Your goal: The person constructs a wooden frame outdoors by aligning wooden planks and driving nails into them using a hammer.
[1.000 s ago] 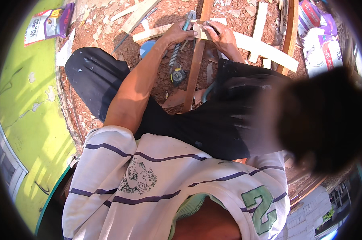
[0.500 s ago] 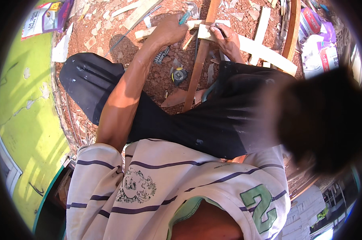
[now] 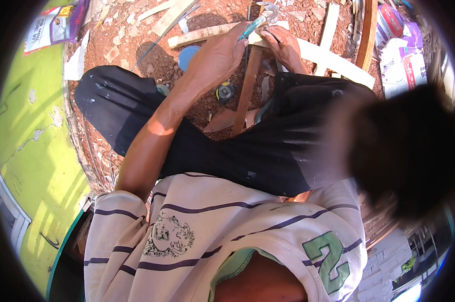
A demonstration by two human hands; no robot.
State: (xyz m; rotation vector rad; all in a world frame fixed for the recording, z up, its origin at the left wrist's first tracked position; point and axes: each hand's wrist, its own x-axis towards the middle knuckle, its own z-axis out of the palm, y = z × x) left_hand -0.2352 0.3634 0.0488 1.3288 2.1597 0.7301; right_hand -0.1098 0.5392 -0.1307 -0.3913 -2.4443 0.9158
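My left hand (image 3: 220, 55) is closed round the teal handle of a claw hammer (image 3: 255, 26), its metal head up at the far side. My right hand (image 3: 286, 46) is closed at the end of a pale wooden strip (image 3: 333, 60), fingers pressed together on it. Whether a nail is between those fingers, I cannot tell. The strip's end meets another pale strip (image 3: 199, 36) and a brown wooden batten (image 3: 248, 83) that runs towards me. The hammer head is close above my right fingertips. A yellow and black tape measure (image 3: 225, 93) lies on the soil between my legs.
A light-blue round shape (image 3: 188, 57) shows beside my left wrist. Broken tile pieces (image 3: 114, 53) litter the red soil. More timber (image 3: 367, 35) and purple and white bags (image 3: 403, 60) are at right. A lime-green wall (image 3: 36, 131) and another bag (image 3: 54, 27) stand at left.
My left hand and the hammer have moved right and nearer, bringing the hammer head close to my right fingers. The light-blue round shape has come into view; the dark ribbed thing is now hidden.
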